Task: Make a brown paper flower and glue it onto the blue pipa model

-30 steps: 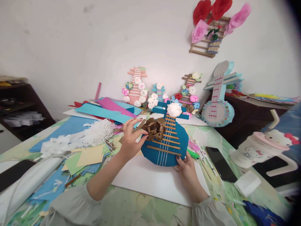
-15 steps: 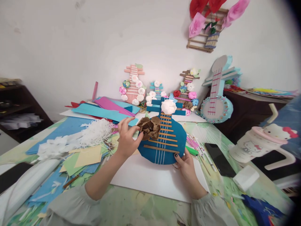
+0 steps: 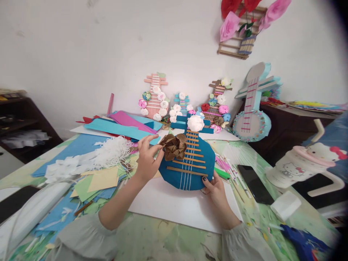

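Note:
A blue paper lute with brown strips and white strings is tilted up over a white board. My right hand grips its lower right edge, thumb in front and the other fingers mostly hidden behind. Between thumb and finger, my left hand pinches a brown crumpled paper flower against the lute's upper left side. Whether the flower is fixed there I cannot tell. A white paper flower sits on the lute's neck.
Several decorated paper lutes stand against the wall. Left lie white shredded strands, coloured paper scraps and paper strips. Right are pens, a phone, a tumbler and a blue glue gun.
The brown flower has turned slightly in my left hand and its petals face more toward me. My right hand keeps its hold on the lute. The view has shifted slightly.

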The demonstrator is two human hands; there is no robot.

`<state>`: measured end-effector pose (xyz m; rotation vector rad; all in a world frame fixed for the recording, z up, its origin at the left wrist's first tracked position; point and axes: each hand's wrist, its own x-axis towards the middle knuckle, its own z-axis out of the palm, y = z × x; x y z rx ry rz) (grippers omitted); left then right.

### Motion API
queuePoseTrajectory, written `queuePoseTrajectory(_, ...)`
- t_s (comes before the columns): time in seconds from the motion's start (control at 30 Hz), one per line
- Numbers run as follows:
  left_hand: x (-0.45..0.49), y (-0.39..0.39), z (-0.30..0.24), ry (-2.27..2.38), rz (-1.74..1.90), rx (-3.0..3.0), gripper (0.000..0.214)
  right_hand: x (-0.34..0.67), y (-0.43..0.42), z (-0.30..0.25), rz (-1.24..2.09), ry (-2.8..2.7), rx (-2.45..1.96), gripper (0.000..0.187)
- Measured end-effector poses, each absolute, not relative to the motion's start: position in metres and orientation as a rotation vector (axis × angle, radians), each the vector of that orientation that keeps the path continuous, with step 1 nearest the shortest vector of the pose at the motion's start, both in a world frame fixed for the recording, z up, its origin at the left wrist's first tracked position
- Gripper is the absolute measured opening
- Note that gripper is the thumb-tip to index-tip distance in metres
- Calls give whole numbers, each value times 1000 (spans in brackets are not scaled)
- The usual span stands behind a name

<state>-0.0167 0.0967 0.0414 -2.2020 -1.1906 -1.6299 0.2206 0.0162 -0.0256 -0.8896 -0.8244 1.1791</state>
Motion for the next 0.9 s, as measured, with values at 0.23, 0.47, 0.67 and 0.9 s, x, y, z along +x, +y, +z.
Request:
queuePoseTrajectory(0.23, -18, 91, 47, -1137, -1600, -2238, 8, 222, 16, -26, 1214, -786, -883, 74)
queuePoseTrajectory(0.47, -23, 93, 50, -1056, -1579, -2283, 12, 222, 16, -28, 1195, -781, -906, 71)
queuePoseTrajectory(0.67, -35, 91, 64, -999, -1733, -2280, 24, 227, 5, -15, 1252, -775, -969, 56)
queuePoseTrajectory(0.9, -47, 78, 78, -1020, -1801, -2386, 23, 243, -19, -10, 1395, -809, -1243, 58)
